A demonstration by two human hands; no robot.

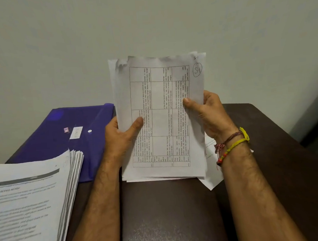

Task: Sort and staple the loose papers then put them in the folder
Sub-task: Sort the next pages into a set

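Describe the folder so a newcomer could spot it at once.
Start at the dark table against the pale wall. On its far left corner lies the folder, flat, partly under the paper stack. It alone is purple, with a white snap button and label.

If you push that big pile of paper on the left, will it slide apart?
Probably. The paper pile looks loose, with its right edges already fanned out. It is thick, so likely heavy, and lifted by one edge it would probably droop.

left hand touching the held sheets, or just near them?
Touching. Head view: the left hand grips the held sheets, its thumb pressed flat on the front page.
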